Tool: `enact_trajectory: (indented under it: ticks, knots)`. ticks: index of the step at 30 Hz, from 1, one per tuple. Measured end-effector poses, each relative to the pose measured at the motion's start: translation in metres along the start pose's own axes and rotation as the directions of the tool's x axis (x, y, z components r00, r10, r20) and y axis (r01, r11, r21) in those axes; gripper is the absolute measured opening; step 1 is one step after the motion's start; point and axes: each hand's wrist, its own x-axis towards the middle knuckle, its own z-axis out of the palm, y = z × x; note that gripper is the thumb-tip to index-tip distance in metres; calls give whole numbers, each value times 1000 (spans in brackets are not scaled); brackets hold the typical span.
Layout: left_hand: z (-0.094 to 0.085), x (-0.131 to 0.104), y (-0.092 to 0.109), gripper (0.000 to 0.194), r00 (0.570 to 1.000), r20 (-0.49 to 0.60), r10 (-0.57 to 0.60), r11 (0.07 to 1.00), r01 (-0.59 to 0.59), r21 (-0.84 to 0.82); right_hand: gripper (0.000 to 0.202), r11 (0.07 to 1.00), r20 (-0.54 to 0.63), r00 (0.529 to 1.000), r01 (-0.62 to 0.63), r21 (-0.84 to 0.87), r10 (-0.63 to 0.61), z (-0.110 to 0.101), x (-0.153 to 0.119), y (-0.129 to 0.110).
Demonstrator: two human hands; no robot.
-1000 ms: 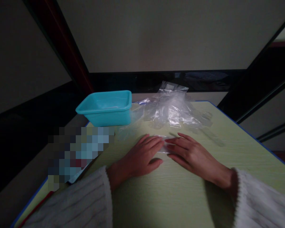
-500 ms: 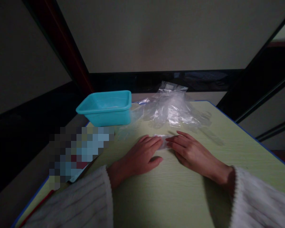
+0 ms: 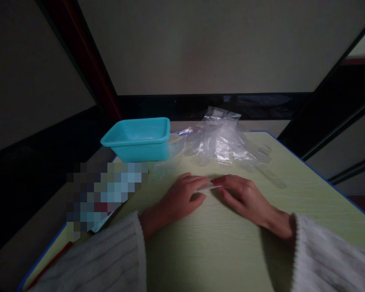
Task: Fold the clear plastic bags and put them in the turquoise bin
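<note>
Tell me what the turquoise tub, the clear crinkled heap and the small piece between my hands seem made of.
Turquoise tub: probably moulded plastic, smooth with a soft sheen and a rounded rim.
Clear crinkled heap: thin, glossy plastic film, by its see-through layers and bright creases.
Small piece: perhaps similar film, pale and thin-edged, but mostly covered, so uncertain.

A soft, pale grey-white left sleeve [image 3: 105,257] with darker lines fills the lower left of the frame, and a like-coloured right sleeve [image 3: 328,257] with a nubbly cuff edge the lower right, the left hand [image 3: 184,198] and right hand [image 3: 245,196] bare.
</note>
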Motion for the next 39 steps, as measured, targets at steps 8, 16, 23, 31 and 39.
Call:
enact_trajectory:
  ticks: [8,16,23,31,39]
  knots:
    - [2,4,15,12,924,-91,-372,766,250,-592,26,668,-1,854,-407,623,521,1,6,-11]
    - [-1,6,15,52,873,-70,-482,575,255,-778,41,382,82,754,-419,823,651,7,7,-8]
    - [-2,4,13,47,877,-91,-471,603,245,-760,41,364,62,767,-371,854,638,10,4,-3]
    - [-2,5,12,48,870,-112,-480,620,246,-745,20,269,232,785,-449,852,575,12,5,-6]
    - [-3,3,12,45,876,-59,-479,626,294,-722,22,306,218,771,-471,827,598,13,4,-3]
